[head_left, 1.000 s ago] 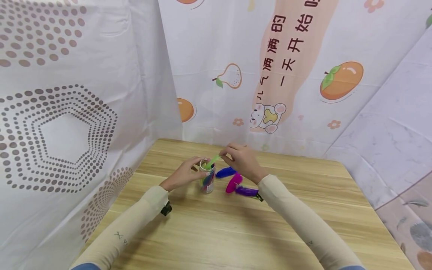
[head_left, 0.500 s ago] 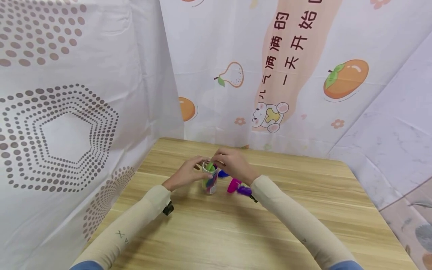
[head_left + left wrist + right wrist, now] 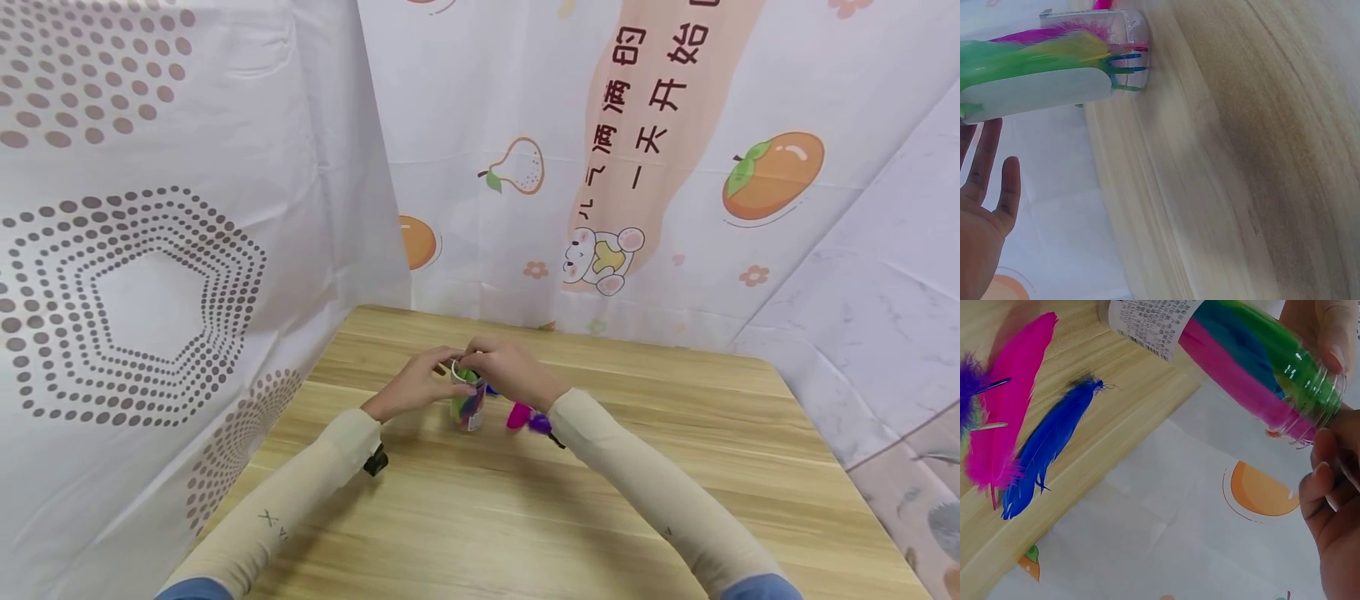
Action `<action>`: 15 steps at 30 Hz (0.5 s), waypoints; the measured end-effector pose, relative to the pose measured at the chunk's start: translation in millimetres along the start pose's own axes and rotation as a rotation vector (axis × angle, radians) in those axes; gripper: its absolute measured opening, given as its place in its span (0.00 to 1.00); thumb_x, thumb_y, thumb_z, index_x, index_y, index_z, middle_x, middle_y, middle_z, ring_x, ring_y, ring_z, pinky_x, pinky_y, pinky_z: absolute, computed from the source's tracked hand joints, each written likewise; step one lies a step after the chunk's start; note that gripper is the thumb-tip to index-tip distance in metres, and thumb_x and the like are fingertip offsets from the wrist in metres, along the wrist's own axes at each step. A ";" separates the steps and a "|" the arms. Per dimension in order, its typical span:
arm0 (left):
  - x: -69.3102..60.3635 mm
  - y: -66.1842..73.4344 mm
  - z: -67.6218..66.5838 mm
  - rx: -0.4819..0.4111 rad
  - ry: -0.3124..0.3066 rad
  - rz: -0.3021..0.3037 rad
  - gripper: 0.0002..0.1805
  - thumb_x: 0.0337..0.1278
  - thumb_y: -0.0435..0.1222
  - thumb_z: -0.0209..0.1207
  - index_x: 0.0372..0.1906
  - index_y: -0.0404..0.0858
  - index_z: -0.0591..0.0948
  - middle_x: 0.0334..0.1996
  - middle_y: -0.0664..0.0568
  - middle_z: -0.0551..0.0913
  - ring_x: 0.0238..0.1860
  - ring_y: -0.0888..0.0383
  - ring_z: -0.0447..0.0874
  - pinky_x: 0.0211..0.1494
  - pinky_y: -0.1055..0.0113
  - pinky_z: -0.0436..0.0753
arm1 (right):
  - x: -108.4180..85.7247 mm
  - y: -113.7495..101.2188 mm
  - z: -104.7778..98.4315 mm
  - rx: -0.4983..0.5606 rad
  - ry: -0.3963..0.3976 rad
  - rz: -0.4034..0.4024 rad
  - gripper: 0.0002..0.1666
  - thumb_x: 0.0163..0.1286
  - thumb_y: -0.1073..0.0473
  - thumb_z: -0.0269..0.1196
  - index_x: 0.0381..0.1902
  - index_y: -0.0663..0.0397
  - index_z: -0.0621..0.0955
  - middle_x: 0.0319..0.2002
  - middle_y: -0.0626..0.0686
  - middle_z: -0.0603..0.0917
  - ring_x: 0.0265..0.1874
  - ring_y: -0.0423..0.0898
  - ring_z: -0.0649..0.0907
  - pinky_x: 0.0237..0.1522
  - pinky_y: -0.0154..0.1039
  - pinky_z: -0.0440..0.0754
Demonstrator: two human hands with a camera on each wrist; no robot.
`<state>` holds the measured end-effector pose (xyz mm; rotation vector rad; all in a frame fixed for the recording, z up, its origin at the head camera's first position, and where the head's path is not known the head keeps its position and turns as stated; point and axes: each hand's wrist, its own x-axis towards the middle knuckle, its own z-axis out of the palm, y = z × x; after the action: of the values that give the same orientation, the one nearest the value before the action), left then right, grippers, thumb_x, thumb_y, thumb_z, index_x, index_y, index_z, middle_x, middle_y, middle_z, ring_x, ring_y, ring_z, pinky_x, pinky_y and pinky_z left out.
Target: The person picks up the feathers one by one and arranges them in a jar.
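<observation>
A clear jar (image 3: 470,410) stands upright on the table, packed with green, blue, pink and yellow feathers. My left hand (image 3: 414,387) holds it near the rim, thumb on the near side and fingers on the far side. My right hand (image 3: 516,372) is at the mouth, its curled fingers (image 3: 1322,478) pinching the end of a green feather whose lower part is inside. The fingertips partly hide the opening. In the right wrist view, a pink feather (image 3: 1016,394), a blue feather (image 3: 1054,447) and part of a purple feather (image 3: 969,394) lie beside the jar.
The wooden table (image 3: 480,517) reaches back to a white printed curtain (image 3: 480,233). Another patterned sheet (image 3: 157,292) hangs along the left side. A small black device (image 3: 376,460) is at the left wrist.
My right hand has moved left and down to the jar's mouth, taking the green feather further in. My left hand keeps its hold on the jar.
</observation>
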<state>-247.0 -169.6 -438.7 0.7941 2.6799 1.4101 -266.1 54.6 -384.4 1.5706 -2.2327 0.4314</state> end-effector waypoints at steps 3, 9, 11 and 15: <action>-0.9 -0.4 0.4 0.001 0.005 -0.001 0.30 0.55 0.61 0.70 0.63 0.63 0.80 0.52 0.67 0.82 0.53 0.61 0.78 0.61 0.53 0.76 | 1.8 -1.5 -0.2 -0.027 -0.024 -0.006 0.09 0.67 0.67 0.71 0.44 0.52 0.91 0.43 0.48 0.86 0.43 0.42 0.87 0.47 0.33 0.85; -0.2 -0.7 2.5 -0.011 0.012 0.010 0.29 0.56 0.60 0.70 0.62 0.62 0.80 0.52 0.67 0.82 0.52 0.60 0.78 0.60 0.52 0.77 | -0.4 -0.6 -1.3 0.025 -0.050 0.031 0.10 0.70 0.69 0.69 0.46 0.53 0.90 0.43 0.47 0.87 0.44 0.42 0.87 0.49 0.34 0.84; -0.3 0.0 2.7 -0.010 0.014 0.005 0.28 0.56 0.60 0.70 0.62 0.61 0.80 0.52 0.66 0.82 0.52 0.60 0.78 0.60 0.52 0.77 | -2.7 0.9 -1.7 0.058 -0.038 0.054 0.11 0.71 0.70 0.67 0.47 0.54 0.89 0.45 0.48 0.87 0.45 0.42 0.87 0.50 0.35 0.84; -0.8 -0.7 1.5 -0.010 0.023 -0.007 0.29 0.57 0.59 0.70 0.63 0.61 0.80 0.53 0.66 0.82 0.53 0.60 0.78 0.60 0.53 0.77 | -9.2 6.2 -7.0 0.102 -0.005 0.078 0.11 0.72 0.70 0.65 0.48 0.53 0.88 0.46 0.47 0.87 0.46 0.42 0.87 0.50 0.36 0.84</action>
<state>-246.3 -169.1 -440.3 0.7718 2.6874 1.4397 -268.3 67.4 -382.8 1.5392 -2.3143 0.5723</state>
